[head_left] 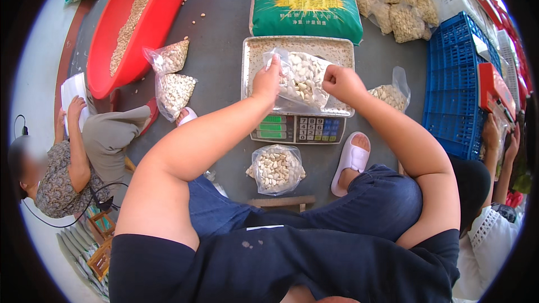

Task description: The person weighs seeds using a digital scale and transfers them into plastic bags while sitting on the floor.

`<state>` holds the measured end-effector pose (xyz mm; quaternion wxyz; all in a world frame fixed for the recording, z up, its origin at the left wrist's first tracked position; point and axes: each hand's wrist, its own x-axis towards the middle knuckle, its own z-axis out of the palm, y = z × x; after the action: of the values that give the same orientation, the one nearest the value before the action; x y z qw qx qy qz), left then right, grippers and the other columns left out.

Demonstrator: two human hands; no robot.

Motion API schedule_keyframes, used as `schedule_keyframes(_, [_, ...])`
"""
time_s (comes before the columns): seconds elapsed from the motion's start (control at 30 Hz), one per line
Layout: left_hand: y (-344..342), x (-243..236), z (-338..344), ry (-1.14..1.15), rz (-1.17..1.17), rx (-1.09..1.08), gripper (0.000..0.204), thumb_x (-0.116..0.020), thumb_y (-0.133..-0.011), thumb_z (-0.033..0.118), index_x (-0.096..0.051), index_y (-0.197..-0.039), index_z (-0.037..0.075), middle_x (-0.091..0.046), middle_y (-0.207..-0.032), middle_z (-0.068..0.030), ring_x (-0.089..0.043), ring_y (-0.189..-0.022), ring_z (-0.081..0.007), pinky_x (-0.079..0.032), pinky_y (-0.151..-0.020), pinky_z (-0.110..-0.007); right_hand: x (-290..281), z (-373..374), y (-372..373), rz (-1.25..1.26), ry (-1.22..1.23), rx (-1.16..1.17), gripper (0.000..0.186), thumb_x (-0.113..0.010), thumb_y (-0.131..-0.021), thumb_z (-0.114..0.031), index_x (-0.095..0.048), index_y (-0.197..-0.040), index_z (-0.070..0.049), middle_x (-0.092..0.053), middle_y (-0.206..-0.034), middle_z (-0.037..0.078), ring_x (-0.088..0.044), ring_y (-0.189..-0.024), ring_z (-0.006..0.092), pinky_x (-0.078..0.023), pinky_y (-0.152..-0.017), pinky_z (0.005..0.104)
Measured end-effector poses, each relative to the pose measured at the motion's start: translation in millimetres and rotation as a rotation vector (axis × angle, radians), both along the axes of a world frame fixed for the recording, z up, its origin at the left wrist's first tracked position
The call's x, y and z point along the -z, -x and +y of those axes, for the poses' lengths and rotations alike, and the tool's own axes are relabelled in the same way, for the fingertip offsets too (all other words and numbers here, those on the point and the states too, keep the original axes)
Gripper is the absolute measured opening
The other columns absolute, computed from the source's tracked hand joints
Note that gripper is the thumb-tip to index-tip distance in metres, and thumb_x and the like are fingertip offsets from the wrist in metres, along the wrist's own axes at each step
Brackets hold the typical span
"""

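A clear plastic bag of white pumpkin seeds (306, 73) lies on the speckled metal pan (252, 50) of a weighing scale. My left hand (267, 81) pinches the loose plastic at the bag's left side. My right hand (343, 84) is closed in a fist at the bag's right edge; whatever its fingers hold is hidden. The scale's keypad and green display (297, 129) face me, just below the pan. Nearer to me, an open bag full of the same seeds (276, 168) stands on the floor between my feet.
A red scoop-shaped tub (101, 62) of seeds lies far left, two filled bags (177, 90) beside it. Behind the scale is a green sack (303, 11). Several filled bags (404, 19) and a blue crate (455, 90) are on the right. Other people sit on both sides.
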<state>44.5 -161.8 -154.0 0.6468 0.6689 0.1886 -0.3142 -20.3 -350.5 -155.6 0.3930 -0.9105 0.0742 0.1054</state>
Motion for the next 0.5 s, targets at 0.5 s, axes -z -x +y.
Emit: schedule_keyframes(0.5, [43,-200,89,-0.380,-0.526,0.765,0.032,-0.054,-0.078,0.038,-0.055,-0.088,0.007,-0.054,-0.065,0.0021,-0.049,-0.054,-0.0051,-0.036,-0.045,-0.018,-145,75,-3,-0.413,0.245,-0.302,0.019,-0.053,-0.075,-0.023,-0.057,-0.077,-0.004,-0.058,-0.067,0.013,-0.056,-0.064,0.0295,-0.045,-0.061,0.0375])
